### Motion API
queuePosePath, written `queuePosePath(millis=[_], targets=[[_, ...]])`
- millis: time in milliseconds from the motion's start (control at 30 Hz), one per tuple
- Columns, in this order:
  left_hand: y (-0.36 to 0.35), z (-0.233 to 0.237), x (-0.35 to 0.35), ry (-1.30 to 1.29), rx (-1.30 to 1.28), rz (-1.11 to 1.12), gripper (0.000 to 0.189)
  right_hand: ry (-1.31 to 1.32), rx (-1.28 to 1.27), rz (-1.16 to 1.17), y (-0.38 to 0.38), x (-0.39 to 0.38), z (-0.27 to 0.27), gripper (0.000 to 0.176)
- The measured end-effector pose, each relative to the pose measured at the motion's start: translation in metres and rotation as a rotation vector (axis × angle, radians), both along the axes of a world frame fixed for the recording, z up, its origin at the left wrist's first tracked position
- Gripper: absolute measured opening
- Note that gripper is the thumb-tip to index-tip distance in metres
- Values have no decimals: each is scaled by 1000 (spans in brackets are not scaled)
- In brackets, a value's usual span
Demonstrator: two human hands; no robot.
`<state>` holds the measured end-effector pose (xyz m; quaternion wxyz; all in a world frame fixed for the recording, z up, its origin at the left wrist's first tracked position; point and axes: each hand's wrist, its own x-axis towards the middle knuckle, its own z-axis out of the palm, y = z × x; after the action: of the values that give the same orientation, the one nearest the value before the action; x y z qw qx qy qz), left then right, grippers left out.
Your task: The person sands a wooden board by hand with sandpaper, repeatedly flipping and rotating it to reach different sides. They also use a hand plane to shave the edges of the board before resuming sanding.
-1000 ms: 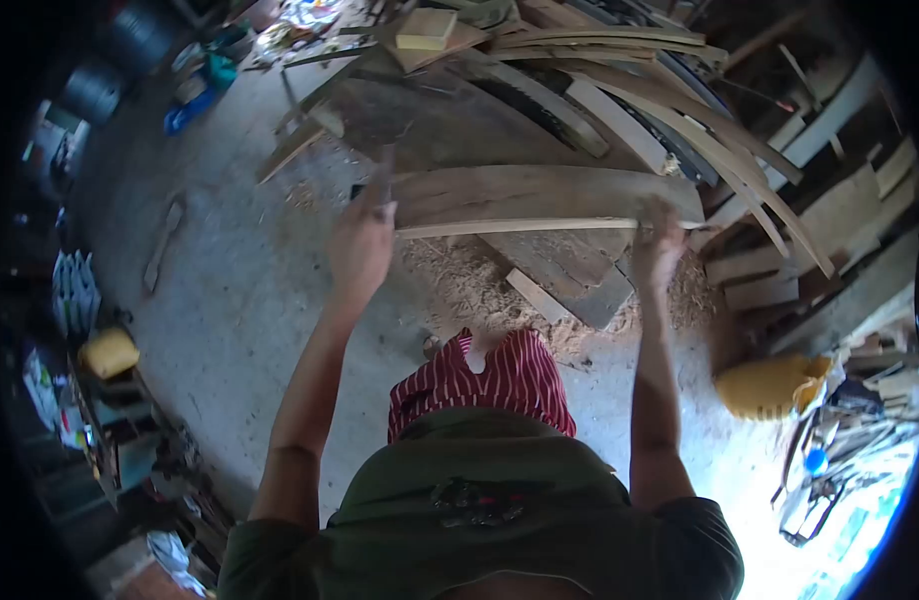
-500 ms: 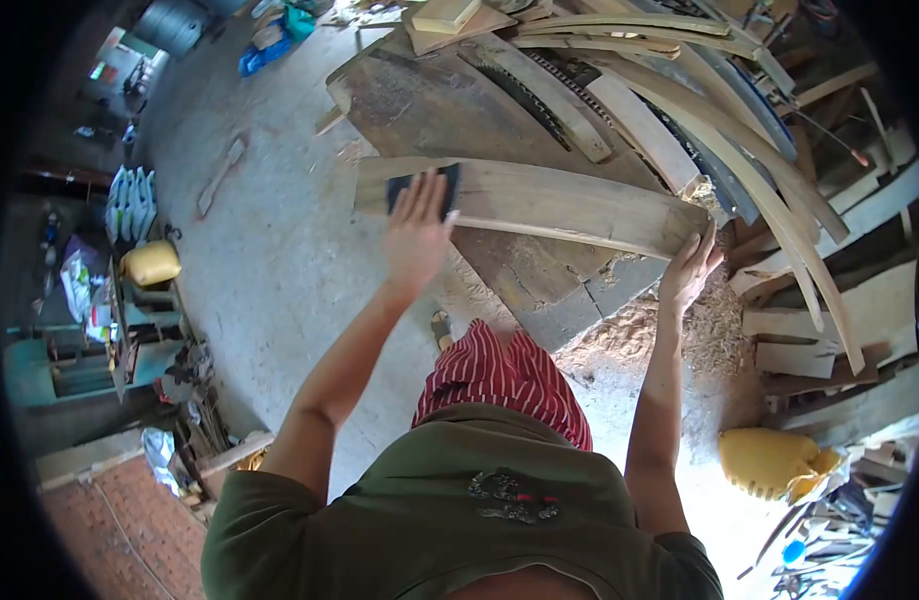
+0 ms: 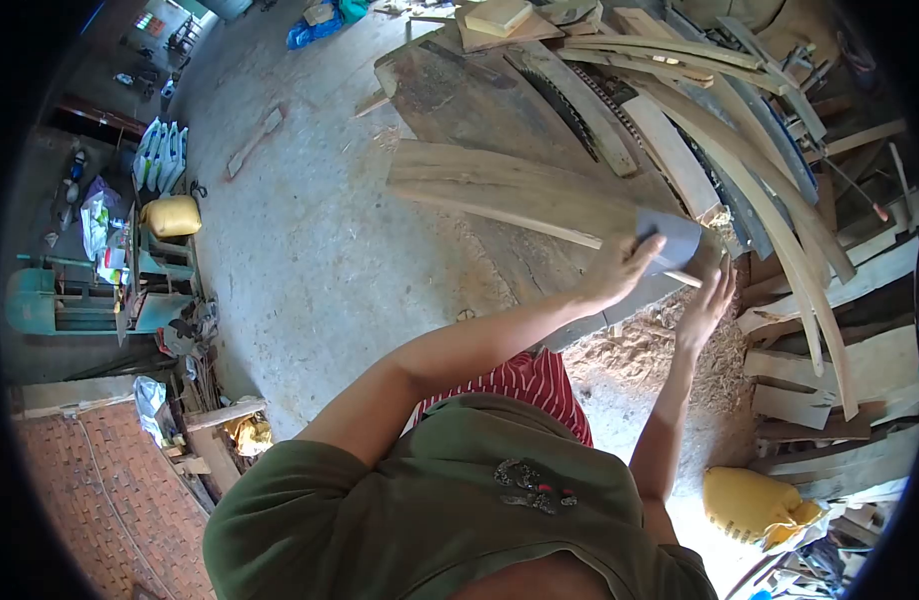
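A long, slightly curved wooden board [image 3: 510, 185] lies across the worn work surface in front of me. My left hand [image 3: 620, 272] is near the board's right end, closed on a dark grey sheet of sandpaper [image 3: 672, 238] that rests against the wood. Some of its fingers are hidden. At the tip of that same end, my right hand [image 3: 710, 308] grips the board's edge with its fingers bent over it. The two hands are close together but apart.
Curved wooden strips [image 3: 780, 200] are piled at the right, beside more planks [image 3: 580, 110]. Shavings [image 3: 670, 345] cover the floor under the board's end. A yellow sack [image 3: 755, 505] lies lower right, and a yellow jerrycan [image 3: 172, 215] stands at the left.
My left hand has slid the sandpaper from the board's left part to its right end. My right hand stays at that end. The view has shifted slightly.
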<state>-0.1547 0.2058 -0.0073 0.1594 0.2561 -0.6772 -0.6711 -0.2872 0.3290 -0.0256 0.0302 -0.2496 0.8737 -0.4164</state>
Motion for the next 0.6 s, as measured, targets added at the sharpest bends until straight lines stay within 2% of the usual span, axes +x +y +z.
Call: queuePosePath(millis=[33, 67, 167, 233, 300, 333, 367, 400, 433, 467, 500, 533, 567, 600], targets=[[-2, 4, 7, 163, 256, 132, 47, -178, -218, 133, 1, 15, 17, 75], [-5, -2, 9, 199, 388, 158, 45, -178, -217, 134, -1, 27, 17, 75], [-4, 24, 34, 227, 474, 148, 42, -1060, -595, 198, -1, 61, 13, 70], [-8, 9, 44, 135, 408, 149, 47, -1051, -585, 120, -17, 91, 36, 64], [-22, 3, 62, 27, 162, 92, 53, -845, -314, 393, -19, 89, 45, 62], [-24, 5, 66, 37, 174, 66, 53, -765, -256, 418, -24, 93, 59, 55], [-26, 7, 72, 37, 65, 75, 54, -755, -251, 397, -26, 93, 61, 55], [-30, 9, 80, 37, -46, 89, 55, -677, -235, 271, -29, 94, 63, 51], [-43, 11, 90, -64, -199, -7, 55, -596, -224, 152, -35, 94, 68, 47], [-61, 14, 100, -162, -355, -99, 55, -410, -14, 106, -35, 82, 84, 48], [-80, 10, 113, -100, -577, 26, 54, -313, 80, 90, -28, 63, 88, 45], [-98, 5, 128, -38, -794, 153, 53, -208, 430, -83, -24, 38, 83, 41], [-115, 14, 145, -139, -854, 290, 49, 426, 348, -77, -6, 9, 34, 36], [-132, 23, 164, -241, -911, 426, 45, 574, 418, -32, -8, 0, 10, 34]])
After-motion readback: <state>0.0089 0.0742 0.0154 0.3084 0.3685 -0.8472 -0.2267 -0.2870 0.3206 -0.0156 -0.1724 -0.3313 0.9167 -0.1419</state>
